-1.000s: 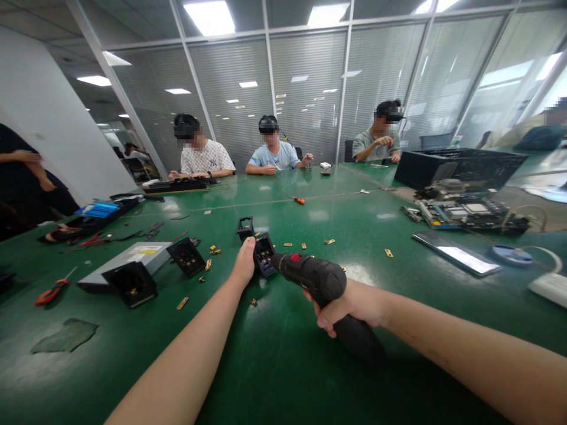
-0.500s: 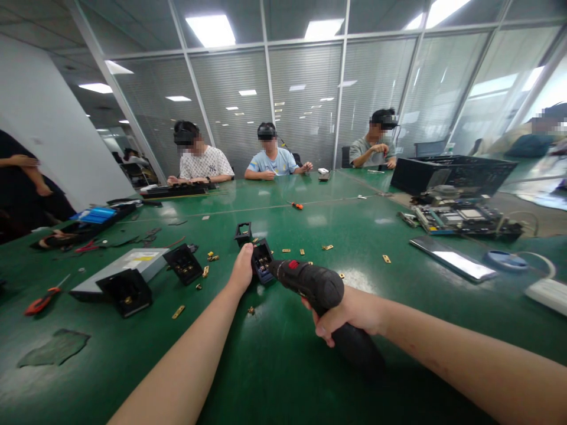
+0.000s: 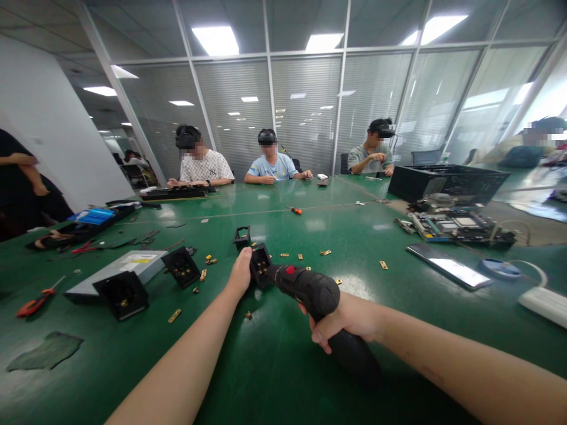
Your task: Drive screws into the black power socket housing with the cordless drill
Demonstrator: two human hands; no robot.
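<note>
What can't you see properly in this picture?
All in the head view:
1. Tip of the electric screwdriver: hidden inside the black socket block.
2. The left hand: its fingers are hidden behind that block.
3. Brass bits on the table: too small to identify.
4. White box at the right edge: cut off by the frame.

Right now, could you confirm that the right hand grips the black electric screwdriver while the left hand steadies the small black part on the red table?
Not quite: the table is green, not red. The rest holds: the right hand grips the black electric screwdriver while the left hand steadies the small black part on it. The head view shows this.
</note>
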